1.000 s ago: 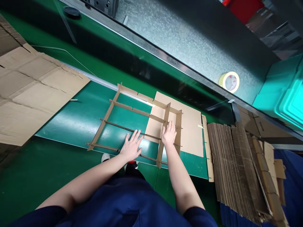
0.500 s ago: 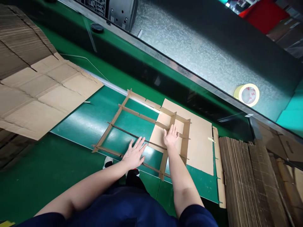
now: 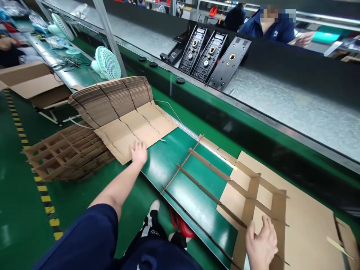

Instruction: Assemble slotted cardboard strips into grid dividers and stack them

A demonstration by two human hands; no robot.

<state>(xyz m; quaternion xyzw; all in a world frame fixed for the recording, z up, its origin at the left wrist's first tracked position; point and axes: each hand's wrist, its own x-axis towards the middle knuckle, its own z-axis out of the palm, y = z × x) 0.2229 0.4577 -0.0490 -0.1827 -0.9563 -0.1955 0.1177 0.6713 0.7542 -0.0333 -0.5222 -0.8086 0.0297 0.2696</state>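
Note:
My left hand (image 3: 139, 153) is over the near edge of the top cardboard sheet (image 3: 143, 125) of a creased stack, its fingers spread and slightly bent. Whether it presses on the sheet I cannot tell. My right hand (image 3: 262, 240) hovers at the cardboard divider grid (image 3: 250, 204), thumb and fingers apart with nothing between them. Slotted strips cross to form the grid, which stands on the green table (image 3: 184, 193). Its right part lies over a flat cardboard sheet (image 3: 312, 221).
Assembled divider grids (image 3: 70, 150) are piled on the floor at the left. Behind the table runs a conveyor (image 3: 270, 90) carrying black plastic housings (image 3: 215, 52). A mint fan (image 3: 108, 63) stands beyond the stack. A person (image 3: 270, 24) is across the line.
My left hand has left the grid and moved left to the cardboard stack. My right hand has lifted toward the grid's near side. The view has swung left and up.

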